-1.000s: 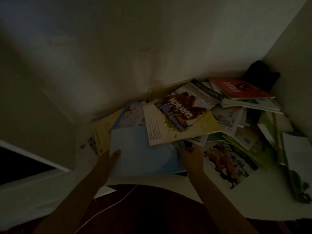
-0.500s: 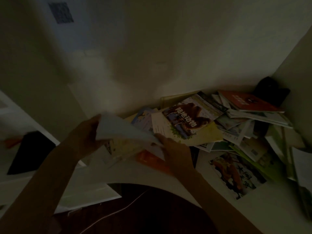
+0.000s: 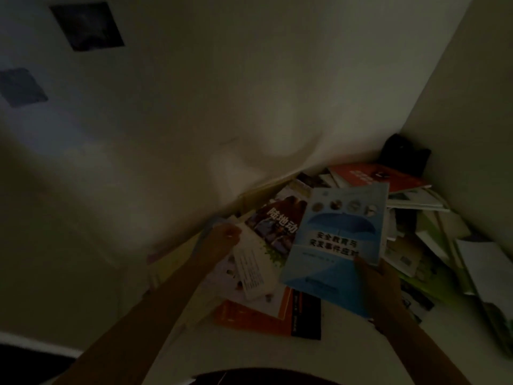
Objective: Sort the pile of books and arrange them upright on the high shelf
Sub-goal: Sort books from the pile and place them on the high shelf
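I note the right hand (image 3: 384,287) has its grip closed on the lower right corner of a thin light-blue paperback book with an umbrella cover (image 3: 337,240), thumb on the front. The book is raised, cover toward me, its long axis running up and away from the grip. Below it the loose pile of books (image 3: 277,245) lies flat on the pale worktop (image 3: 249,354). The left hand (image 3: 222,237) pinches the upper edge of a white-backed book (image 3: 254,266) in the pile. No shelf is in view; I judge the right hand nearer to lifting.
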